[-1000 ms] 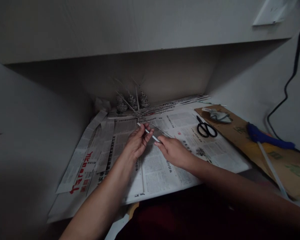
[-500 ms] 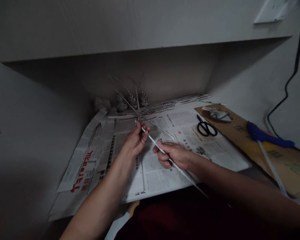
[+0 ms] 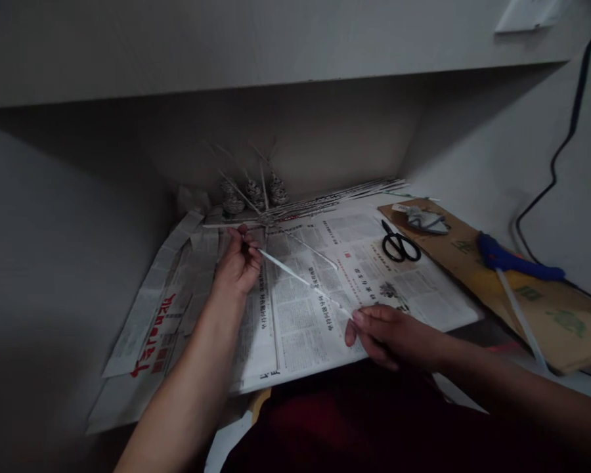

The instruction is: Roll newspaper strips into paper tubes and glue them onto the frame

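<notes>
A thin, pale rolled paper stick stretches slantwise between my two hands, above newspaper spread on the work surface. My left hand pinches its upper end. Lower and to the right, the fingers of my right hand are closed on the other end. Just beyond my left hand, several similar sticks cross in a starburst, one of them pointing toward me. A bundle of sticks lies behind.
Black scissors rest right of the newspaper. On brown cardboard are a blue glue gun with a glue stick and a small grey-white item. Woven cone shapes stand at the back. Paper strips lie left; a cable hangs right.
My hands have moved apart along the paper stick: the left one went left, the right one slid down and right to its lower end. The camera view has shifted slightly.
</notes>
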`<state>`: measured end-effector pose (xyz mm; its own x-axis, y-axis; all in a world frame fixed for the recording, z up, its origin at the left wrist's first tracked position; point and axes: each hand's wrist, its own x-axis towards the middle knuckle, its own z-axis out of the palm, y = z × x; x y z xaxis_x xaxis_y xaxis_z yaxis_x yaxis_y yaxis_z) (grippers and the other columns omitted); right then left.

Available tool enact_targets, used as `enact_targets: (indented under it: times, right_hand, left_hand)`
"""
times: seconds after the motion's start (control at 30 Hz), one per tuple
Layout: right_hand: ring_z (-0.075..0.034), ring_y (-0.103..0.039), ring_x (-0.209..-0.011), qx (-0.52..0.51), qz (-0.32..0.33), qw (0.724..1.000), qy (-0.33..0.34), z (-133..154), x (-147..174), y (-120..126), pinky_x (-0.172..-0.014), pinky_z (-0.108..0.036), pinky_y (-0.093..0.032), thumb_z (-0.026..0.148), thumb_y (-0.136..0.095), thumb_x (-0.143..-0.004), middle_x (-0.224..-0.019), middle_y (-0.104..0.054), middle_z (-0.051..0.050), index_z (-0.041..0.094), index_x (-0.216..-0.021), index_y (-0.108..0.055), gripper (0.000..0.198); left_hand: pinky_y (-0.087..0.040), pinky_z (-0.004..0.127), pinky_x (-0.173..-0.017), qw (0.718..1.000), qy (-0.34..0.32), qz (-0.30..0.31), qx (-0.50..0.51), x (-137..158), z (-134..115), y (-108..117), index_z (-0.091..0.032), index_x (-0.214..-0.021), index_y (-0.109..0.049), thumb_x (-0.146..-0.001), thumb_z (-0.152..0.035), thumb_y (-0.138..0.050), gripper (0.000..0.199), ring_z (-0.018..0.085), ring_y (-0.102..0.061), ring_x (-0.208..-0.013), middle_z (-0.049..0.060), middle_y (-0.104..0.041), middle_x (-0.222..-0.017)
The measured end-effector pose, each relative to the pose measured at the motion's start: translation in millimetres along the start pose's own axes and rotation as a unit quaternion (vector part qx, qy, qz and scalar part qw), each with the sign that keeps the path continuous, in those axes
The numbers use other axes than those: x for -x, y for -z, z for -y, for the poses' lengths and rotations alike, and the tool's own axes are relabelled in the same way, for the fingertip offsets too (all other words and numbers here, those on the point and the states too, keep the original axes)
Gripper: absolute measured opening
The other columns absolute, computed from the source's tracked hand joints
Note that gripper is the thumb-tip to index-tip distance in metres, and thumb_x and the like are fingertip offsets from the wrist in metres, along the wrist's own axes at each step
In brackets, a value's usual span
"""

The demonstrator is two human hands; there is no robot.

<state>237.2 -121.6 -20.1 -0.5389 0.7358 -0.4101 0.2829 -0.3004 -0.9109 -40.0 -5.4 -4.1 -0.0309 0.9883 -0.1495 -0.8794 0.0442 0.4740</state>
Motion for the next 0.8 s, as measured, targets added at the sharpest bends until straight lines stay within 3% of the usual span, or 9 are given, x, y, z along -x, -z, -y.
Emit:
enact_targets:
  times: [0.07, 0.13, 0.27, 0.37, 0.43, 0.5, 0.6, 0.7, 0.8]
  right_hand:
    - [-0.007, -0.026, -0.032, -0.145, 0.090, 0.985, -0.026, -1.3, 1.3, -2.0, -0.036, -0.023, -0.026, 0.056, -0.034, -0.090, -0.044, -0.032, 0.008, 0.017, -0.085, -0.056, 0.045]
    - [-0.007, -0.029, -0.033, -0.189, 0.115, 0.975, -0.032, -1.0, 2.0, -3.0, -0.036, -0.022, -0.028, 0.057, -0.035, -0.090, -0.044, -0.032, 0.008, 0.017, -0.088, -0.057, 0.046]
    - [-0.010, -0.045, -0.043, -0.023, 0.025, 0.999, -0.017, 3.9, 3.0, -0.1, -0.046, -0.024, -0.037, 0.054, -0.036, -0.091, -0.055, -0.052, 0.002, 0.017, -0.102, -0.058, 0.045]
    - [-0.009, -0.048, -0.048, 0.109, -0.062, 0.992, 0.014, 5.1, 3.7, 3.8, -0.050, -0.023, -0.038, 0.049, -0.044, -0.090, -0.060, -0.056, 0.000, 0.018, -0.093, -0.059, 0.034]
    - [-0.009, -0.043, -0.044, 0.081, -0.058, 0.995, 0.014, 2.3, 4.3, 5.2, -0.047, -0.023, -0.035, 0.049, -0.041, -0.091, -0.054, -0.052, 0.002, 0.018, -0.084, -0.058, 0.036]
    - [-0.008, -0.035, -0.038, -0.044, 0.000, 0.999, -0.007, -2.5, 5.6, 5.1, -0.042, -0.023, -0.031, 0.050, -0.038, -0.092, -0.046, -0.041, 0.005, 0.018, -0.077, -0.053, 0.039]
    - [-0.008, -0.028, -0.033, -0.212, 0.107, 0.971, -0.033, -8.6, 7.6, 2.5, -0.037, -0.022, -0.026, 0.049, -0.037, -0.092, -0.040, -0.029, 0.008, 0.020, -0.072, -0.048, 0.037]
    - [-0.009, -0.037, -0.034, -0.184, 0.128, 0.974, -0.038, -6.7, 6.3, -1.2, -0.040, -0.022, -0.031, 0.051, -0.030, -0.093, -0.040, -0.037, 0.006, 0.017, -0.080, -0.055, 0.045]
    - [-0.011, -0.047, -0.042, -0.072, 0.049, 0.996, -0.033, 5.7, -1.0, -3.3, -0.046, -0.025, -0.037, 0.056, -0.027, -0.092, -0.052, -0.052, 0.001, 0.016, -0.098, -0.058, 0.051]
  left_hand:
    - [-0.041, 0.006, -0.040, 1.000, 0.020, 0.009, 0.009, -0.3, -0.3, 1.3, -0.015, -0.080, -0.059, -0.091, -0.033, -0.044, 0.026, 0.002, -0.050, -0.047, -0.003, -0.050, -0.059]
    - [-0.041, 0.005, -0.040, 0.999, 0.029, 0.009, 0.015, -0.7, -0.6, 2.3, -0.015, -0.080, -0.059, -0.090, -0.033, -0.047, 0.024, 0.002, -0.049, -0.048, -0.004, -0.049, -0.059]
    - [-0.040, 0.005, -0.040, 1.000, 0.015, -0.007, 0.018, -2.2, -1.8, 3.4, -0.015, -0.080, -0.059, -0.089, -0.033, -0.047, 0.024, 0.001, -0.048, -0.047, -0.004, -0.048, -0.058]
    - [-0.040, 0.005, -0.040, 1.000, 0.009, -0.013, 0.014, -3.2, -2.9, 3.9, -0.016, -0.082, -0.060, -0.090, -0.036, -0.045, 0.026, 0.001, -0.049, -0.047, -0.004, -0.049, -0.058]
    - [-0.039, 0.005, -0.038, 1.000, 0.013, -0.010, 0.016, -3.4, -3.6, 3.9, -0.016, -0.082, -0.060, -0.090, -0.036, -0.044, 0.028, 0.002, -0.049, -0.047, -0.004, -0.049, -0.058]
    - [-0.038, 0.005, -0.036, 1.000, 0.020, -0.006, 0.021, -3.0, -4.1, 3.4, -0.016, -0.082, -0.060, -0.091, -0.036, -0.041, 0.029, 0.002, -0.048, -0.045, -0.004, -0.049, -0.057]
    - [-0.036, 0.005, -0.035, 0.999, 0.029, -0.002, 0.024, -2.2, -4.2, 2.6, -0.016, -0.082, -0.061, -0.091, -0.036, -0.043, 0.028, 0.002, -0.047, -0.045, -0.004, -0.047, -0.056]
    - [-0.035, 0.004, -0.035, 0.999, 0.032, 0.002, 0.021, -2.3, -3.2, 3.5, -0.016, -0.083, -0.061, -0.090, -0.035, -0.046, 0.025, 0.001, -0.047, -0.046, -0.004, -0.047, -0.057]
    - [-0.037, 0.004, -0.036, 0.999, 0.030, 0.008, 0.012, -2.7, 0.0, 5.4, -0.016, -0.083, -0.061, -0.089, -0.034, -0.047, 0.024, 0.002, -0.048, -0.047, -0.004, -0.049, -0.058]
